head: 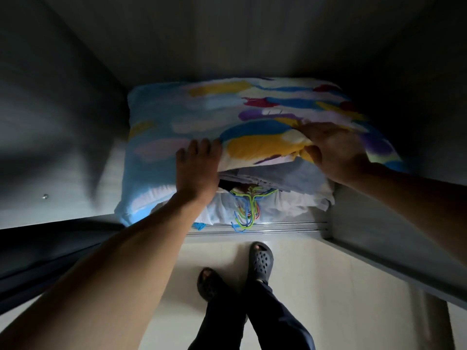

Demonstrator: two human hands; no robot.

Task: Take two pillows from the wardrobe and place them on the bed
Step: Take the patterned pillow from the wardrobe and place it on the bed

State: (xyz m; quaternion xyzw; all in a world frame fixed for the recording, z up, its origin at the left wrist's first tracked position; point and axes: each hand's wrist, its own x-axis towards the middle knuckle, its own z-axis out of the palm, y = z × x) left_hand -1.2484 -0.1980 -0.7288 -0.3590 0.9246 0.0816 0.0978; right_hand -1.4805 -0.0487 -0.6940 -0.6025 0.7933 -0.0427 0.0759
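Inside the wardrobe (227, 41) a pale blue pillow (151, 152) lies at the left. A brighter pillow (265, 107) with yellow, blue, purple and red strokes lies over it at the right. My left hand (197, 170) rests flat on the pale pillow, its fingertips at the bright pillow's front-left edge. My right hand (331, 150) grips the bright pillow's front edge, fingers on top and thumb tucked under the yellow fabric. That front edge is lifted off the stack below.
Under the pillows sit folded grey-blue cloth (298, 178), white fabric (285, 207) and a bundle of coloured hangers (246, 210). A metal sliding track (278, 229) runs along the wardrobe's front. A dark door panel (45, 251) stands at the left. My feet in dark clogs (260, 260) stand on pale tiles.
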